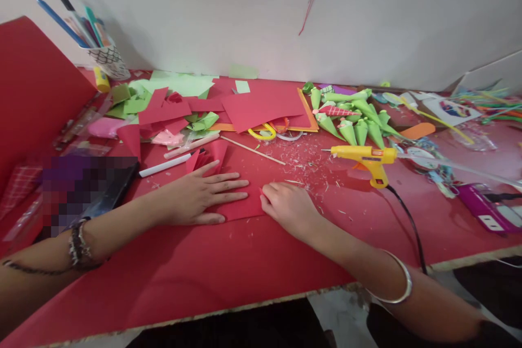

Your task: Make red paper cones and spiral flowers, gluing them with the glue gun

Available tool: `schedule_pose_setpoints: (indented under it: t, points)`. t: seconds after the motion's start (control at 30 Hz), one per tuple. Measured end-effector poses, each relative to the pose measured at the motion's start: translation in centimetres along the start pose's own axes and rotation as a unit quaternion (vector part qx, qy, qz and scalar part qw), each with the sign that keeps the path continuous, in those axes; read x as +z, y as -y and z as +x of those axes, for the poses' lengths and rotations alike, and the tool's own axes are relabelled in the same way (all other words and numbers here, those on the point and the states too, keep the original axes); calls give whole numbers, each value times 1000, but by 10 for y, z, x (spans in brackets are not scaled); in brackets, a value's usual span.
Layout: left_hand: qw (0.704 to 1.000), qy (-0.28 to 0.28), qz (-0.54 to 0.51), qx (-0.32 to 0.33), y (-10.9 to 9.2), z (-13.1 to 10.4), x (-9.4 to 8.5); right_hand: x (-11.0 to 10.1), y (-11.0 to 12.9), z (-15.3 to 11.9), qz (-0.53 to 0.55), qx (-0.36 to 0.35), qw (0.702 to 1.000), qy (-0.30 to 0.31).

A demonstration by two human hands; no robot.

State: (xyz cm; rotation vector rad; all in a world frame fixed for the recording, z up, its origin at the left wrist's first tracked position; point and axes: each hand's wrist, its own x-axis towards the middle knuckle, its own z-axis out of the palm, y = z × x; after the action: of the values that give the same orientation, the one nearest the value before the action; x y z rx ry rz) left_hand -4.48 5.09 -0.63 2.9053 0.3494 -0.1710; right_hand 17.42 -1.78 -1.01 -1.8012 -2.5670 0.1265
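My left hand (pixel 204 194) lies flat with its fingers spread on a piece of red paper (pixel 238 207) near the middle of the red table. At the paper's right edge, my right hand (pixel 287 206) is closed, its thumb and finger pinching that edge. Just behind my left hand sit folded red paper pieces (pixel 218 153) and a white rolled stick (pixel 165 165). A thin wooden stick (pixel 253 150) lies behind the paper. To the right rests a yellow glue gun (pixel 365 157), its nozzle pointing left.
Red sheets (pixel 263 106), green scraps (pixel 177 84) and several green paper cones (pixel 359 114) line the back. A pen cup (pixel 108 60) stands back left. At right are a purple power strip (pixel 483 206) and black cord (pixel 410 228). Yellow-handled scissors (pixel 262 134) lie behind the hands.
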Motion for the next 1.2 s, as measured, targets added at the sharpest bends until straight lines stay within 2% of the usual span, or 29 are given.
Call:
schedule_pose_setpoints:
  t: [0.13, 0.23, 0.3, 0.37, 0.43, 0.5, 0.6, 0.73, 0.97, 1.2]
  points:
    - [1000, 11, -3, 0, 6, 2, -5, 1, -4, 0, -4, -20, 1000, -18]
    - [999, 32, -11, 11, 10, 3, -9, 1, -5, -3, -25, -42, 996, -72]
    - [999, 42, -19, 17, 13, 4, -10, 1, -4, -6, -44, -106, 985, -126]
    - [998, 48, -27, 20, 16, 5, -9, 1, 1, -10, -48, -203, 966, -151]
    - [998, 45, -34, 22, 18, 5, -7, 1, 9, -14, -25, -280, 951, -130]
    - [998, 39, -40, 22, 19, 5, -5, 1, 16, -17, 7, -303, 949, -88]
    - [998, 37, -44, 19, 19, 4, -5, 1, 24, -19, 35, -290, 955, -44]
    - [998, 36, -35, 22, 17, 4, -6, -3, 21, -19, 58, -275, 960, -17]
    - [999, 32, -31, 31, 16, 5, -9, -13, -3, -28, 90, -248, 965, 1]
    - [999, 22, -30, 35, 15, 5, -11, -13, -32, -46, 113, -169, 979, -12]
